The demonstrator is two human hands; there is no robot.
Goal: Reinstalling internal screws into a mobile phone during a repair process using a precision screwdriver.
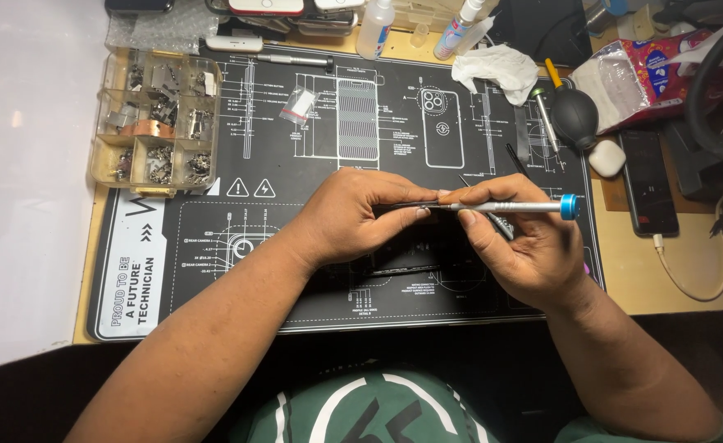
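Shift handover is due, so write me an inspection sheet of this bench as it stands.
Surface: black repair mat with white diagrams, on a tan desk.
Job's things: silver screwdriver with a blue cap, held level; its tip meets a thin dark part pinched in the left hand.
Clutter: clear parts box of small metal pieces at the mat's upper left; crumpled white cloth; black air blower; two squeeze bottles at the top edge; small white case.
Hands: left hand pinching the part; right hand gripping the screwdriver.
Cables: white cable plugged into a dark phone at right.
Surroundings: snack bag at upper right.
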